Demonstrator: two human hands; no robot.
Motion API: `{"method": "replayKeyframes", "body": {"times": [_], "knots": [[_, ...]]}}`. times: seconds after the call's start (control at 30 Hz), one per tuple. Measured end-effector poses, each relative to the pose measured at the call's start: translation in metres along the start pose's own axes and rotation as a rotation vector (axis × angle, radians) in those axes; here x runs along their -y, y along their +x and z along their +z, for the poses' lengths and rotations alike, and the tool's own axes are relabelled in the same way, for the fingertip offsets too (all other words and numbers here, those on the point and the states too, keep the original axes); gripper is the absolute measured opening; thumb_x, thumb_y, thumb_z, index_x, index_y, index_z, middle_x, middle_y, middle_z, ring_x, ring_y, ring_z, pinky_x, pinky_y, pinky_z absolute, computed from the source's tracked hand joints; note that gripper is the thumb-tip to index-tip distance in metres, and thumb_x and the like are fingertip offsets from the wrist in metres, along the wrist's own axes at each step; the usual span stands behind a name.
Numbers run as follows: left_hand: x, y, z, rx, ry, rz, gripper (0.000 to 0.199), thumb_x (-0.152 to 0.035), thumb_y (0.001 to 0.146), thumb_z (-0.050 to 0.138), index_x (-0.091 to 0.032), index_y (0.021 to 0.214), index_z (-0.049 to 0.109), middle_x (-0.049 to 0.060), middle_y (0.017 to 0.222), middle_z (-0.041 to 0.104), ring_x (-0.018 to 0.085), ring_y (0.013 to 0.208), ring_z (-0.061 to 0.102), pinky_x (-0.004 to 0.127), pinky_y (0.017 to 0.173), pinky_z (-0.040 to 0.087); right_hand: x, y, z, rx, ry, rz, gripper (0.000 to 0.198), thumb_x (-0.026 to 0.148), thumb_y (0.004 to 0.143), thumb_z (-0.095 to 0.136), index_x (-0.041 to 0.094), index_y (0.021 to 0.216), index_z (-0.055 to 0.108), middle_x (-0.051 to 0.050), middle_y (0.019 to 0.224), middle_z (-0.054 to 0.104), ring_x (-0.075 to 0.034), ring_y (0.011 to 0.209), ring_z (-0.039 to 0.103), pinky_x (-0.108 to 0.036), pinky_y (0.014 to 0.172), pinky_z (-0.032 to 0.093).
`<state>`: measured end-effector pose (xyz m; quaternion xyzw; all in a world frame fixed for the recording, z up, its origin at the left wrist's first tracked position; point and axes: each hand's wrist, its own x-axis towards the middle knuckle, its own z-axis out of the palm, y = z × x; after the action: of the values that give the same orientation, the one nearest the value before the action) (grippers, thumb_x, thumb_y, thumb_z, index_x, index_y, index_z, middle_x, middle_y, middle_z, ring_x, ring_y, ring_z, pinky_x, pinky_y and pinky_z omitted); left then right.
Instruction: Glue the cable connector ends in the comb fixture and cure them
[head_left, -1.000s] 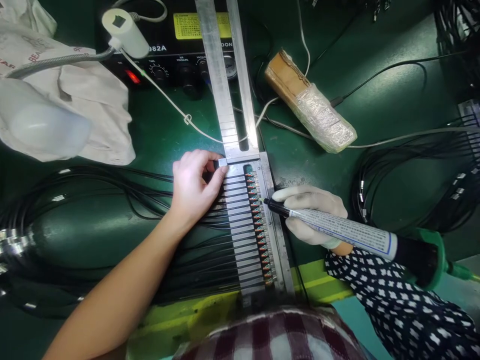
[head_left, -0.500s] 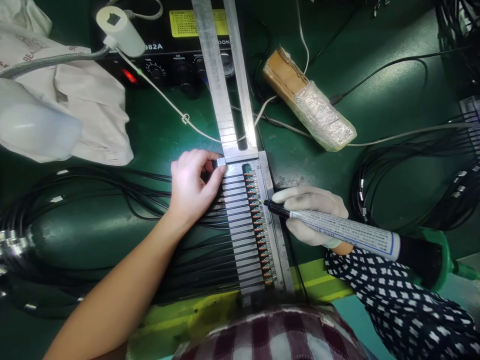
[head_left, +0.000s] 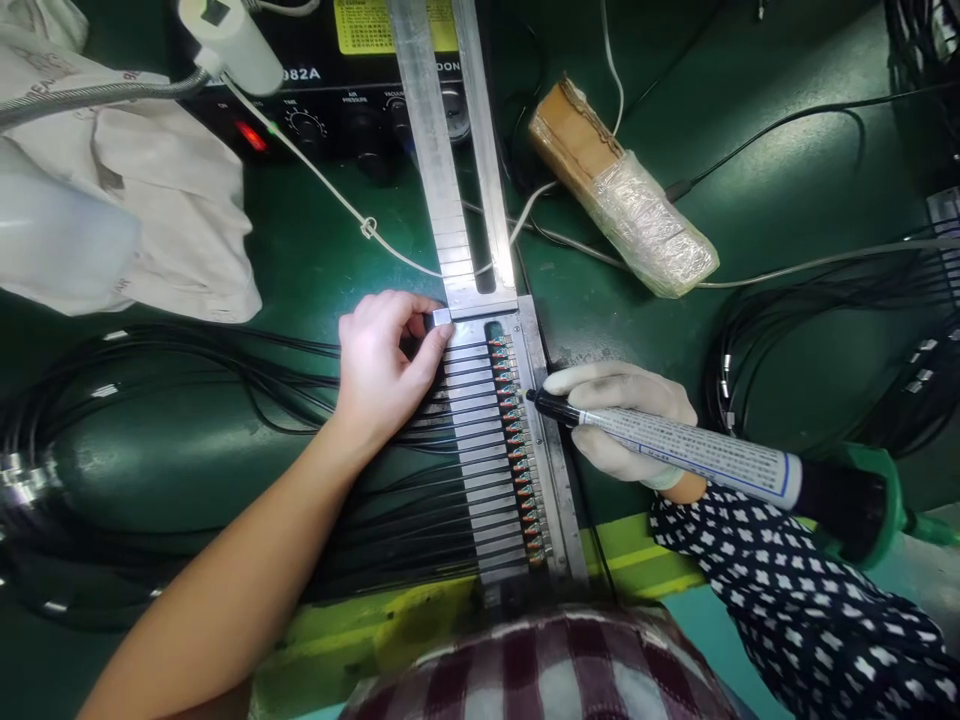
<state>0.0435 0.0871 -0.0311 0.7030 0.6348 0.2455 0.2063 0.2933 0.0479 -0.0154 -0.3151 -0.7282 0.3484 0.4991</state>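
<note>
A slotted metal jig (head_left: 487, 470) lies lengthwise before me, holding a row of black cables whose stripped, coloured wire ends meet small connectors (head_left: 517, 440). My bare left hand (head_left: 386, 365) pinches a small metal block (head_left: 442, 317) at the jig's upper left edge between thumb and fingers. In a white glove, my right hand (head_left: 622, 420) is wrapped round a labelled dispensing syringe (head_left: 690, 450) with a black front end and a green rear cap. The syringe's nozzle points left, close to the connectors in the upper half of the row. Whether it touches them I cannot tell.
A black dispenser unit (head_left: 330, 130) with knobs and a red lit switch stands at the back. Cable coils (head_left: 150, 350) lie left, more (head_left: 727, 360) right. A wrapped cardboard block (head_left: 622, 190) sits beyond my right hand. White cloth (head_left: 180, 210) is at upper left.
The syringe nozzle has shifted slightly away from me along the connector row. My left hand keeps its pinch at the same spot. The whole view has tilted a little.
</note>
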Motion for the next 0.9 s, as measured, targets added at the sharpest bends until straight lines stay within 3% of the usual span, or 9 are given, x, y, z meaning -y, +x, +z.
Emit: {"method": "replayKeyframes", "body": {"times": [0.33, 0.57, 0.77, 0.9], "knots": [[0.0, 0.001, 0.0, -0.006, 0.005, 0.003, 0.017, -0.037, 0.086, 0.059, -0.022, 0.092, 0.064, 0.001, 0.076, 0.057, 0.02, 0.082, 0.054, 0.036, 0.08, 0.039, -0.001, 0.001, 0.001, -0.025, -0.03, -0.029, 0.032, 0.011, 0.077, 0.071, 0.024, 0.105, 0.071, -0.008, 0.102, 0.076, -0.022, 0.081, 0.076, -0.031, 0.065, 0.067], [0.0, 0.001, 0.0, 0.001, 0.014, 0.001, 0.017, -0.038, 0.087, 0.059, -0.022, 0.092, 0.064, 0.001, 0.076, 0.057, 0.021, 0.082, 0.054, 0.036, 0.08, 0.039, 0.01, -0.005, -0.002, -0.06, 0.05, -0.045, 0.031, 0.009, 0.076, 0.07, 0.017, 0.107, 0.071, -0.011, 0.106, 0.076, -0.021, 0.087, 0.075, -0.028, 0.073, 0.066], [0.001, 0.001, 0.0, -0.009, -0.009, 0.012, 0.015, -0.036, 0.086, 0.061, -0.022, 0.092, 0.064, 0.001, 0.076, 0.057, 0.021, 0.082, 0.055, 0.037, 0.08, 0.039, 0.008, -0.01, 0.002, -0.028, -0.036, -0.089, 0.035, 0.012, 0.074, 0.072, 0.02, 0.109, 0.07, -0.01, 0.103, 0.077, -0.022, 0.081, 0.076, -0.031, 0.061, 0.068], [0.002, 0.001, 0.0, -0.01, -0.01, 0.014, 0.015, -0.036, 0.086, 0.062, -0.022, 0.092, 0.064, 0.001, 0.076, 0.057, 0.021, 0.082, 0.055, 0.036, 0.079, 0.039, 0.006, -0.009, 0.002, -0.016, -0.032, -0.057, 0.035, 0.012, 0.076, 0.071, 0.021, 0.11, 0.07, -0.009, 0.105, 0.076, -0.022, 0.081, 0.076, -0.032, 0.063, 0.068]]}}
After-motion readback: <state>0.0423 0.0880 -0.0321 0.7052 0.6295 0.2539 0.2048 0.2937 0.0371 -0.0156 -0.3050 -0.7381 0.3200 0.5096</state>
